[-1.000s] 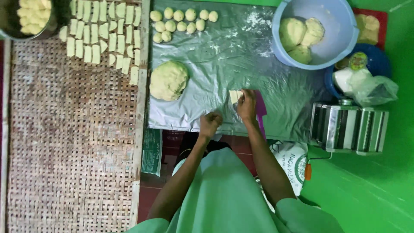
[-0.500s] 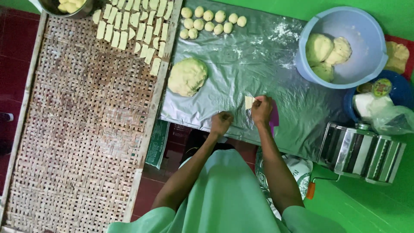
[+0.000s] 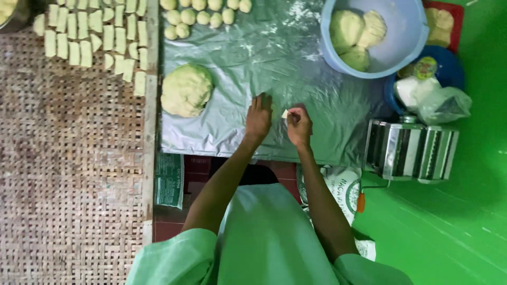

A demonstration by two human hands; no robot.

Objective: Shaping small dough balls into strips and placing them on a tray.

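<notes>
Head view. Tabletop under a silver plastic sheet (image 3: 274, 58), dusted with flour; green floor (image 3: 475, 221) to the right, woven mat (image 3: 68, 174) to the left.

Counts: one large dough lump (image 3: 186, 89) left of the grip; nine small dough balls (image 3: 203, 11) beyond it at the far edge; three lumps in one blue basin (image 3: 412, 31); one metal roller machine (image 3: 412, 149) right of the grip. Cut strips (image 3: 90, 37) on the mat, too many to count.

Dough piece (image 3: 285, 113): small, pale, flat. Right hand (image 3: 300, 126) pinches it in a closed grip. Left hand (image 3: 259, 117) lies flat on the sheet, just beside it, fingers released.
</notes>
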